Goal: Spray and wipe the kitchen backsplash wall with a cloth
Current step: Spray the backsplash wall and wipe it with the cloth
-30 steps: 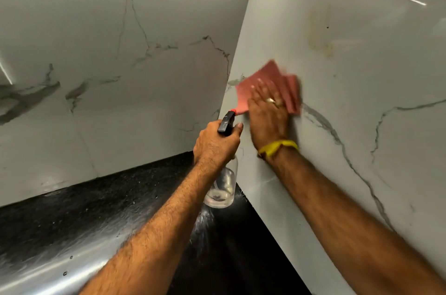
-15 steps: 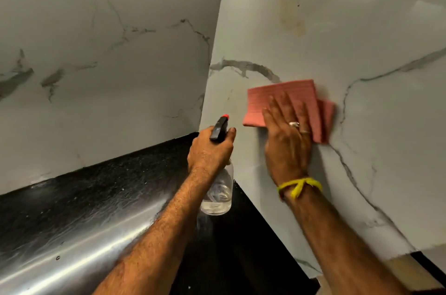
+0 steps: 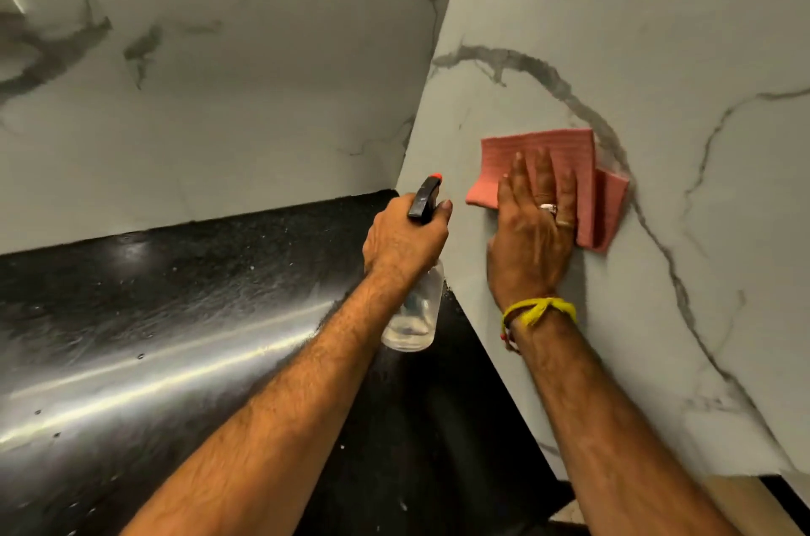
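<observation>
- The marble-look backsplash wall (image 3: 657,31) fills the upper part of the view in two panels that meet at a corner: one panel runs along the back and left, the other angles toward the right. Both are pale grey-white with dark veins, and a faint yellowish stain shows near the top of the right panel.
- The black desk (image 3: 175,316) lies below the panels, glossy and speckled, with a bright streak of reflected light across it.
- The right hand (image 3: 532,237) lies flat on the right panel, fingers straight and close together, pressing the cloth to the wall. It wears rings on two fingers, and a yellow thread band (image 3: 539,310) is tied round the wrist.
- The left hand (image 3: 401,235) has its fingers curled round the neck of the spray bottle, near the corner and just left of the right hand.
- The pink ribbed cloth (image 3: 556,150) is folded and sits against the right panel under the right fingers, beside a curving dark vein.
- The clear spray bottle (image 3: 414,312) hangs below the left fist above the desk; its black head with an orange nozzle tip points at the wall.
</observation>
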